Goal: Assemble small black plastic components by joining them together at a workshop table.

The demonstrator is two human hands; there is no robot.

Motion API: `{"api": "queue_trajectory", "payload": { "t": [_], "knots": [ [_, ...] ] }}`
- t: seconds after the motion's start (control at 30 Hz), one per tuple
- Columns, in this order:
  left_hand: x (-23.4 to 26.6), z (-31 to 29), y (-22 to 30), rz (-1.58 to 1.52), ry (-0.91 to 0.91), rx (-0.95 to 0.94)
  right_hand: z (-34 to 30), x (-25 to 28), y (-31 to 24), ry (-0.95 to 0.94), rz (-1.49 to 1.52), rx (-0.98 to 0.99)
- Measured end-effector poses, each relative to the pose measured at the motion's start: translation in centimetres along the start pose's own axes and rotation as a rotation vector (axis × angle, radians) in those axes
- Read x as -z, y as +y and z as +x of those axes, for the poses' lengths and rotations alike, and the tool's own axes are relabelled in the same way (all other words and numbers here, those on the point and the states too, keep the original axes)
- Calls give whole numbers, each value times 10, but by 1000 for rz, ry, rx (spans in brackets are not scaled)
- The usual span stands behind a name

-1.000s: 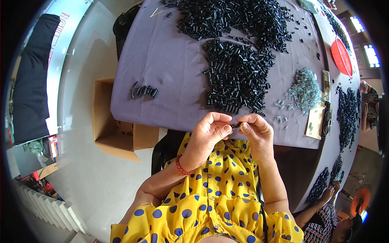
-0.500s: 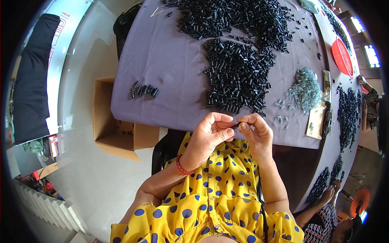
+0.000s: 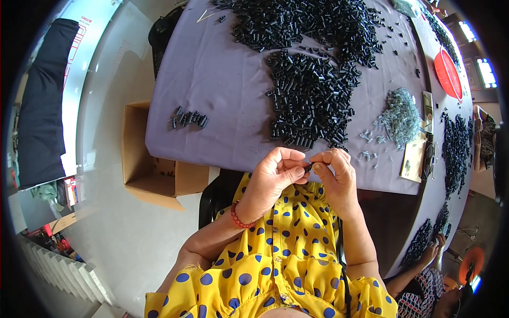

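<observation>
Both my hands meet just off the table's near edge, over my lap. My left hand is closed, pinching a small black cylindrical piece between thumb and fingers. Against its other end my right hand is closed too, thumb and forefinger on the same piece. Fingertips cover most of it, so its details are hidden. Beyond my hands lies a big heap of short black tubes. To the right is a pile of small clear pieces. A small group of black pieces lies at the left.
An open cardboard box stands on the floor left of the purple-covered table. Beside the clear pile lie a small tan board and glasses. A red basket is farther right. Another person's hands work at lower right.
My right hand has shifted slightly, its fingers still at the small piece. My left hand stays nearly in place. At the far right, another person's arm has moved.
</observation>
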State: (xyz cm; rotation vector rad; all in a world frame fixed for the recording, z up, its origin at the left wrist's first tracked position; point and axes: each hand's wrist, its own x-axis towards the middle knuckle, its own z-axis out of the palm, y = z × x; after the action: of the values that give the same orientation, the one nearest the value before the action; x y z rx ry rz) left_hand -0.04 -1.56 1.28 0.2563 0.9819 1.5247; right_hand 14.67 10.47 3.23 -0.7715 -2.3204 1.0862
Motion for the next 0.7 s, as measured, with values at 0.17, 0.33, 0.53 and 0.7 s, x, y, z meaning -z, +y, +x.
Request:
{"api": "queue_trajectory", "payload": {
  "t": [0.17, 0.33, 0.53, 0.7],
  "knots": [
    [-1, 1, 2, -3, 7, 44, 0, 1, 2, -20, 23, 17],
    [5, 1, 5, 46, -14, 172, 2, 0, 3, -51, -81, 140],
    [4, 0, 8, 19, 34, 206, 0, -4, 4, -64, 3, 134],
    [6, 3, 0, -110, 37, 203, -8, -1, 4, -67, 90, 33]
  ]
}}
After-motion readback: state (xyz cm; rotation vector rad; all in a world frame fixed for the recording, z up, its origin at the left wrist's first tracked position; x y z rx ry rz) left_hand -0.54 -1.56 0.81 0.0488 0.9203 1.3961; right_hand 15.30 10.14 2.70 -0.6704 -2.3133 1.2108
